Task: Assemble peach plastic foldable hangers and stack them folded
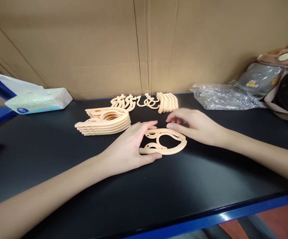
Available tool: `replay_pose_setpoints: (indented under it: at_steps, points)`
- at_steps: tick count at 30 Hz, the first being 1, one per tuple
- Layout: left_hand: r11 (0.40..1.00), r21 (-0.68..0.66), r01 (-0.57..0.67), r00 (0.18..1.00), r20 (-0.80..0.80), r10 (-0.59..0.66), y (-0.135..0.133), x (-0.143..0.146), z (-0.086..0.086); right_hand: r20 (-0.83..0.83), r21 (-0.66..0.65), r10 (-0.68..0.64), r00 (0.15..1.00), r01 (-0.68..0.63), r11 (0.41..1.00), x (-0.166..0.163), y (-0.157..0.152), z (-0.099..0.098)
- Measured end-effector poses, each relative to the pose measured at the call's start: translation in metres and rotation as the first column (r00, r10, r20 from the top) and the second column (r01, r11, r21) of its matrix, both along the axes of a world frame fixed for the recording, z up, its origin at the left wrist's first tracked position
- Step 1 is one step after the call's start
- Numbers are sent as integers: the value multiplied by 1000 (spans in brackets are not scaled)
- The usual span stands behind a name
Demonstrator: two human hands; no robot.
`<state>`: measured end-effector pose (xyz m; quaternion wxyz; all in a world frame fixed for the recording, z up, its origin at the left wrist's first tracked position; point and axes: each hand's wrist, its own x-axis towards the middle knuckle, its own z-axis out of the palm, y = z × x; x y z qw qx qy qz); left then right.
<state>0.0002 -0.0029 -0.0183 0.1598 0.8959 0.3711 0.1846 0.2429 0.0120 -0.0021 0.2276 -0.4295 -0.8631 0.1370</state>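
A peach plastic folding hanger point(175, 151), folded into a rounded loop, lies flat on the black table in front of me. My left hand point(131, 146) grips its left end, thumb along the near edge and fingers over the far edge. Just beyond its far edge hovers my right hand point(191, 126), fingers curled, thumb and fingertips apart with nothing visible between them. Left of the hanger stands a stack of similar folded hangers point(104, 124). Behind lie several loose hooks point(126, 102) and a row of curved arm pieces point(168, 102).
At the back left sits a tissue pack point(40, 101) with a tissue pulled out. A crumpled clear plastic bag point(223, 96) and a bottle with a brown lid point(263, 74) are at the back right. Cardboard point(96, 49) walls the rear; a blue edge point(208, 212) borders the front.
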Motion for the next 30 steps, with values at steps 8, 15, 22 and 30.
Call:
replay_pose_setpoints:
  at_steps: [8,15,22,30]
  points:
    - [918,397,11,999,27,-24,0,-2,5,-264,-434,53,963,-168,885,6,11,8]
    - [910,414,35,999,-3,-37,2,-3,6,-350,-468,46,936,-217,857,5,10,7]
    - [880,470,64,998,-48,-47,-2,-2,7,-365,-455,35,930,-211,865,0,4,5]
    - [865,499,51,995,-100,-1,-9,3,27,-484,-474,-13,875,-250,844,-1,1,3]
